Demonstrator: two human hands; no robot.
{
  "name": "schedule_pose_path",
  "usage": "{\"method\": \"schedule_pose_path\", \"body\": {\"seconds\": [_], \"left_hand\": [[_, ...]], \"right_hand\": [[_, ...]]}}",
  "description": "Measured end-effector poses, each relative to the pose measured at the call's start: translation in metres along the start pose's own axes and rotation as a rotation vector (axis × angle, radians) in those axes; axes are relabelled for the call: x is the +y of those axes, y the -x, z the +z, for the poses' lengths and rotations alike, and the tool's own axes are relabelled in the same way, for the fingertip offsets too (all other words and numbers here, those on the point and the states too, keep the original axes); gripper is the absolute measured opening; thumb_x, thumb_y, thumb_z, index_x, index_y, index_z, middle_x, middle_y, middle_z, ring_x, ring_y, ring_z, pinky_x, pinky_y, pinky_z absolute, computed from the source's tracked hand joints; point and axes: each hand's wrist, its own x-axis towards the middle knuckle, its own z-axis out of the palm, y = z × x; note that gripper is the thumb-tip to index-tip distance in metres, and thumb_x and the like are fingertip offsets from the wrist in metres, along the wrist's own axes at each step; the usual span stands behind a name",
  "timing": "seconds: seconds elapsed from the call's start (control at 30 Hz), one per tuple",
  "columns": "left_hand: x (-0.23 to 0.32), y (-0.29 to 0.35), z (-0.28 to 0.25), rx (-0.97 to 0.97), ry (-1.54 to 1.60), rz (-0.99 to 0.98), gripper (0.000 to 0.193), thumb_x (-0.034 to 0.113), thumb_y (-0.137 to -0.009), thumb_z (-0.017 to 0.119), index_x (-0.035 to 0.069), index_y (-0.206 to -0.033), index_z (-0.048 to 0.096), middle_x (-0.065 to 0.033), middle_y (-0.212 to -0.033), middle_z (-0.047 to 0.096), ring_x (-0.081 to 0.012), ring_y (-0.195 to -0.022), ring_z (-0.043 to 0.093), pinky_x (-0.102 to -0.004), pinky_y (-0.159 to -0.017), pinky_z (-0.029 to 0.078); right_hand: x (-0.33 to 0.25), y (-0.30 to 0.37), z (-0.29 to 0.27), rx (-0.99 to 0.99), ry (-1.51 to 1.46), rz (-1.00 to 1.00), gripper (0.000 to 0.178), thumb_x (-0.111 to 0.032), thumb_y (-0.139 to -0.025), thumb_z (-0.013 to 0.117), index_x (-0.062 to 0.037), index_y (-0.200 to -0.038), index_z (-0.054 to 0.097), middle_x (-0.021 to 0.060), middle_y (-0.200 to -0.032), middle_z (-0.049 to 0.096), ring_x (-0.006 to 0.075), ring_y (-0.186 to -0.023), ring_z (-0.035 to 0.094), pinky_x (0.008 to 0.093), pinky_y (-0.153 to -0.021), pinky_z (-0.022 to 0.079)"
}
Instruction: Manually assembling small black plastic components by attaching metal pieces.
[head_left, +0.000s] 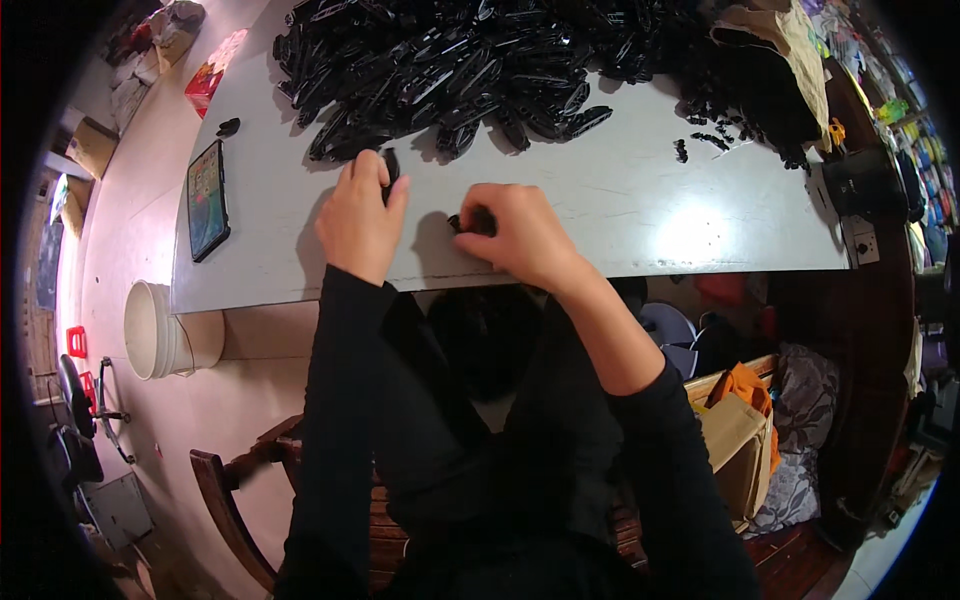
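Near the front of the grey table (620, 190), my left hand (362, 215) is closed around a long black plastic piece (391, 165), whose end sticks up beyond the fingers. To its right, my right hand (515, 230) has its fingers curled into a pinch. A small black plastic piece (454, 222) pokes out at its fingertips, mostly covered by the hand. The two hands are apart. Just beyond them lies a large heap of glossy, elongated black plastic pieces (450, 75), its near edge close to my left fingers.
A phone (207, 200) lies at the table's left side, below a small black part (229, 127). Small black bits (712, 140) are scattered near an open brown bag (790, 40) at the far right. A white bucket (150, 330) stands left; a cardboard box (738, 450) sits below right.
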Motion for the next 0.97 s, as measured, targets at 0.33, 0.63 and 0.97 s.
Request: {"method": "schedule_pose_path", "body": {"seconds": [0.33, 0.63, 0.97], "left_hand": [[0.028, 0.041, -0.024, -0.337, 1.202, -0.307, 0.032, 0.021, -0.093, 0.048, 0.0, -0.116, 0.051, 0.0001, -0.082, 0.055, -0.0054, -0.067, 0.05, -0.0192, -0.057, 0.04], [0.052, 0.059, -0.029, -0.409, 1.351, -0.354, 0.033, 0.025, -0.096, 0.044, 0.003, -0.122, 0.043, -0.0023, -0.083, 0.054, -0.0045, -0.067, 0.048, -0.0168, -0.058, 0.039], [0.052, 0.059, -0.028, -0.407, 1.103, 0.006, 0.049, 0.033, -0.096, 0.04, 0.007, -0.138, 0.032, -0.0136, -0.13, 0.043, -0.0166, -0.115, 0.043, -0.0235, -0.097, 0.031]], "right_hand": [[0.002, 0.039, -0.006, -0.018, -0.994, 0.176, 0.011, -0.007, -0.081, 0.064, 0.0012, -0.081, 0.057, 0.0052, -0.068, 0.058, 0.009, -0.051, 0.053, 0.0205, -0.044, 0.043], [-0.015, 0.051, 0.008, 0.067, -1.14, 0.175, 0.012, -0.006, -0.079, 0.066, 0.0016, -0.083, 0.058, 0.0054, -0.075, 0.057, 0.01, -0.053, 0.053, 0.0205, -0.046, 0.042], [-0.02, 0.054, 0.009, 0.126, -0.609, 0.125, 0.018, -0.002, -0.08, 0.056, -0.0021, -0.098, 0.058, 0.0028, -0.079, 0.06, 0.009, -0.052, 0.054, 0.0185, -0.048, 0.041]]}}
